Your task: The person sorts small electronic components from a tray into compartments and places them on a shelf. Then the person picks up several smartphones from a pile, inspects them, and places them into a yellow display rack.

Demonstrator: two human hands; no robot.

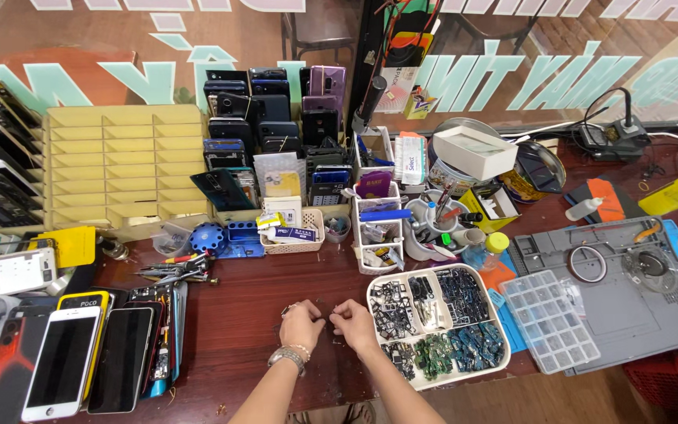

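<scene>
Both hands sit close together on the dark wooden desk (237,330), fingertips pinched in toward each other. The left hand (301,323) and right hand (355,320) look closed around something tiny, but it's too small to make out what. Just right of the right hand is a white divided tray (504,353) full of small dark parts and green boards. Off to the left lies a row of phones (64,357), screens up.

A tiny dark part (328,318) (details too small to tell) is sitting pinched between both hands' fingertips, just above the desk's (245,314) near edge.
</scene>
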